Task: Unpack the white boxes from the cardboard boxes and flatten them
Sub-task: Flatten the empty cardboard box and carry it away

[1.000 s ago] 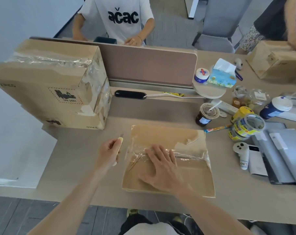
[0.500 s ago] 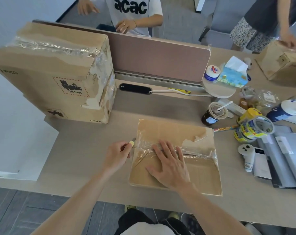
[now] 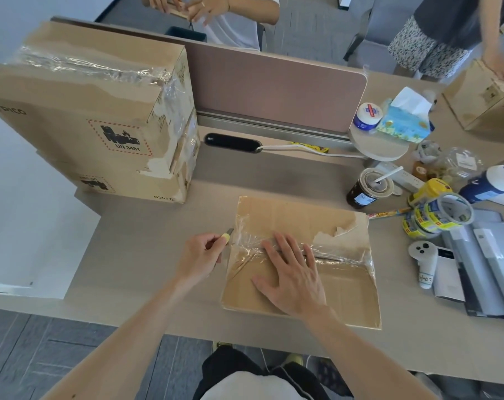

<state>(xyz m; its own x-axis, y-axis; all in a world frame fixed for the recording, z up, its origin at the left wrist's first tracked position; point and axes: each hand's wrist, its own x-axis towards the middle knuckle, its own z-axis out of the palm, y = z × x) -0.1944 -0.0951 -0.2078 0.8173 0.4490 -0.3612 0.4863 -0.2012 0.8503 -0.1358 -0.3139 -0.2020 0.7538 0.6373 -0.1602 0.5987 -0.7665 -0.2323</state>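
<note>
Head view: at the lower centre of the frame a flat brown cardboard box (image 3: 291,215) lies on the smooth beige desk (image 3: 146,226). Its matte top is torn at the upper right, showing paler paper. A strip of crinkled, glossy clear tape (image 3: 340,255) runs across the middle seam. The flaps are closed, so what is inside cannot be told.

The left hand (image 3: 198,259) is just left of the box, its fingers curled tight round a small yellow-handled cutter (image 3: 227,236). The cutter's tip sits at the box's left edge, where the tape begins. The right hand (image 3: 291,281) lies flat on the box top with straight, spread fingers, and the fingertips rest on the tape.

At the upper left stand two large stacked cardboard boxes (image 3: 80,111). They are taped shut with wrinkled clear film, their paper skin is peeled in patches, and they bear a red-dashed UN 3481 label.

Right of centre is a clear plastic cup (image 3: 369,187) of dark drink with a lid and a white straw. Beside it, toward the right edge, are yellow-printed tape rolls (image 3: 438,216), and below them a white rounded controller (image 3: 424,261). In the upper right a blue tissue pack (image 3: 403,122) has a white tissue sticking out.
</note>
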